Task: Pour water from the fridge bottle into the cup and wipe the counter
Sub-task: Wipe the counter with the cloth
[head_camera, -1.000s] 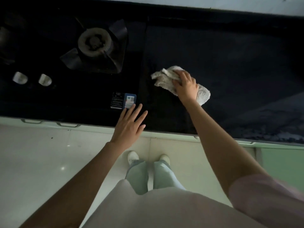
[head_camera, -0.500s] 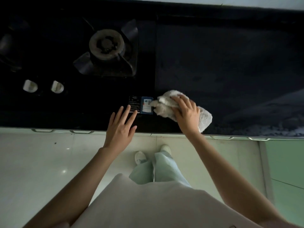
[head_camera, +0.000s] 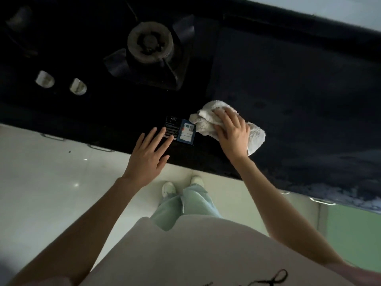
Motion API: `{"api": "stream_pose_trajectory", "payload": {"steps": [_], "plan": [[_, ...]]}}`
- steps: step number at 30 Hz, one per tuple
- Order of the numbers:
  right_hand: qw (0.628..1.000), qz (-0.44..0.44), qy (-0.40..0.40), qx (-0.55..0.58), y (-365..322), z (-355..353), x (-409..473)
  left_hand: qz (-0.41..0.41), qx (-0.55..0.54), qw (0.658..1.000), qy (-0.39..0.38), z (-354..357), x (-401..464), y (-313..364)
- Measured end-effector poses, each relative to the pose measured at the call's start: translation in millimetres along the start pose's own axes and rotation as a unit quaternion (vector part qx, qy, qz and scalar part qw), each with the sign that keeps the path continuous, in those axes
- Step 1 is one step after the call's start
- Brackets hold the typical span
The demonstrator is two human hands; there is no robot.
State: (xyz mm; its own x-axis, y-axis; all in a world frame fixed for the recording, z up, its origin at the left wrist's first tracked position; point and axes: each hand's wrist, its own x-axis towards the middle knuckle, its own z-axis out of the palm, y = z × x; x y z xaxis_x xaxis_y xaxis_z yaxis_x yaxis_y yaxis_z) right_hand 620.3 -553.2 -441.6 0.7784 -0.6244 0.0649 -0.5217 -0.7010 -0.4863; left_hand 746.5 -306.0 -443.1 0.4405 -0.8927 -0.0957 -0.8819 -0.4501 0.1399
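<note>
A crumpled white terry cloth (head_camera: 208,122), nubby and matt, lies on the smooth dark stone-like surface (head_camera: 288,96) beside the glossy black glass hob (head_camera: 103,108) with paper stickers (head_camera: 180,130).

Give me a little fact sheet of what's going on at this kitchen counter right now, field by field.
Activity: wiping the dark stone counter
Right hand: presses down on a crumpled white terry cloth, fingers curled over it
Left hand: fingers spread, at the counter's front edge, holding nothing
Cloth position: just right of the blue-and-black sticker labels on the black glass hob
Hob: one round gas burner, two pale knobs
Bottle and cup: not in view
Lighting: dim
</note>
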Motion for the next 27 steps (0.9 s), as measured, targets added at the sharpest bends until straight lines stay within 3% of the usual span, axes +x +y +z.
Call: {"api": "stream_pose_trajectory", "payload": {"steps": [3,9,12,19,22,27], "plan": [[1.000,-0.013,-0.025,0.006,9.6,-3.5,46.4,0.006,0.013,1.000,-0.005,-0.3,1.8,-1.3],[0.998,0.051,-0.044,-0.004,28.0,-6.8,193.5,0.008,0.019,1.000,0.019,1.1,0.8,-0.6],[0.998,0.034,-0.052,-0.021,28.7,-7.7,184.6,0.009,0.020,1.000,0.017,-1.4,2.6,0.6],[0.994,-0.096,-0.043,-0.009,24.2,-6.3,40.6,-0.003,0.029,1.000,-0.004,-0.9,2.2,-0.1],[0.994,-0.090,-0.062,-0.019,22.3,-8.9,64.6,0.000,0.034,0.999,-0.009,-1.6,1.5,-0.9],[0.998,0.003,-0.062,-0.021,25.6,-10.8,150.1,0.004,0.028,1.000,0.009,-1.9,1.0,0.3]]}}
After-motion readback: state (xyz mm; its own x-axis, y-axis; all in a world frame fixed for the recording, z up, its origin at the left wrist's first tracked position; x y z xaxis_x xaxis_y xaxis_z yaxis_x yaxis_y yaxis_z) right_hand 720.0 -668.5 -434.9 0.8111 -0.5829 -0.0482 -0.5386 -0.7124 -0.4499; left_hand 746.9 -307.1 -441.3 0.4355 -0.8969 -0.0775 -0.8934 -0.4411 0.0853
